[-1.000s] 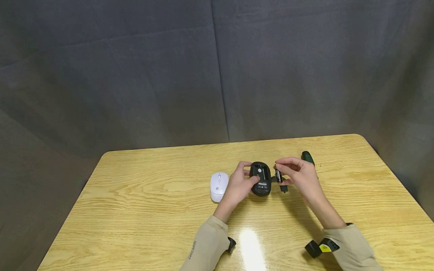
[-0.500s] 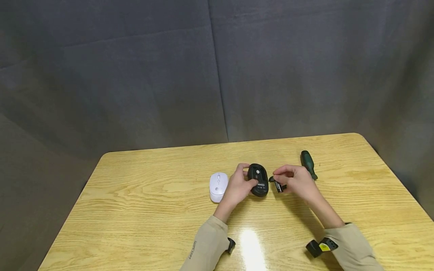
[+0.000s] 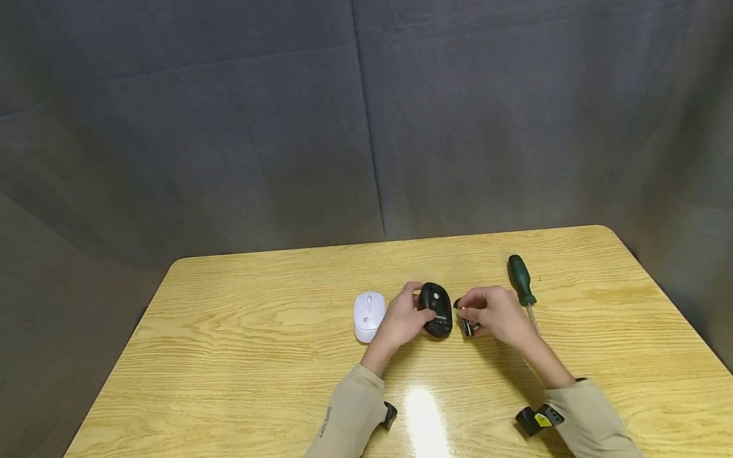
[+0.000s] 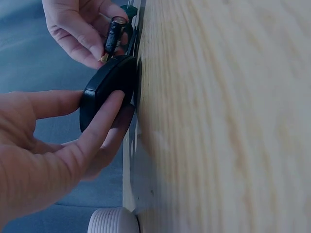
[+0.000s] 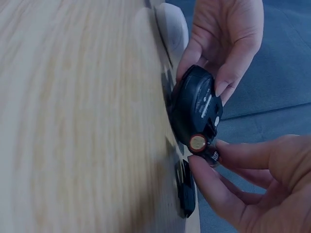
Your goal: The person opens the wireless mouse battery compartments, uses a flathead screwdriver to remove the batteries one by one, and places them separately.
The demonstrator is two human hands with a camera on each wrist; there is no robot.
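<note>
My left hand (image 3: 401,321) holds a black computer mouse (image 3: 437,310) with its underside up and tilted, the battery bay showing. In the left wrist view, fingers and thumb grip the mouse (image 4: 108,90) by its sides. Just right of it, my right hand (image 3: 501,317) pinches a small dark cylindrical battery (image 3: 466,329) between thumb and fingertips. The right wrist view shows the battery's flat end (image 5: 198,142) close by the mouse's end; whether they touch I cannot tell. A black battery cover (image 5: 186,189) lies on the table under the right hand, partly hidden in the head view.
A white mouse (image 3: 369,316) sits on the wooden table (image 3: 258,356) left of the left hand. Behind the right hand lies a screwdriver (image 3: 518,278) with a green handle. A dark grey curtain (image 3: 275,140) hangs past the table's far edge.
The right hand has moved down and slightly left with the battery, baring more of the screwdriver. The black mouse has shifted slightly towards me and tilted further.
</note>
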